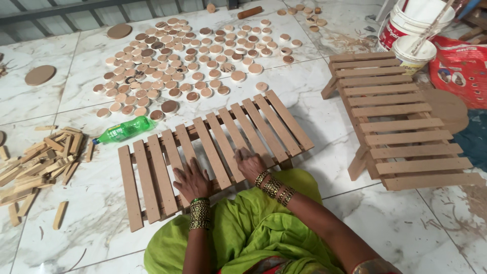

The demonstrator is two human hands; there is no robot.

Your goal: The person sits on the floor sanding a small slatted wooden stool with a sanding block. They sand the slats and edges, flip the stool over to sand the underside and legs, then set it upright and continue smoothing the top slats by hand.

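Slatted wooden rack [213, 147] is laid on the marble floor [406, 228] before the knees, w/ approx. 12 slats counted; its near edge is partly hidden by both hands. Left hand [192, 181] and right hand [250, 163] are pressed flat, fingers spread, nothing gripped. A 2nd rack [401, 122], one green bottle [127, 130] and 2 buckets [413, 30] are seen; discs [193, 56] too many to count.

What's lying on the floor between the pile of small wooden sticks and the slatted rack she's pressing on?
A green plastic bottle lies on its side there, seen in the head view.
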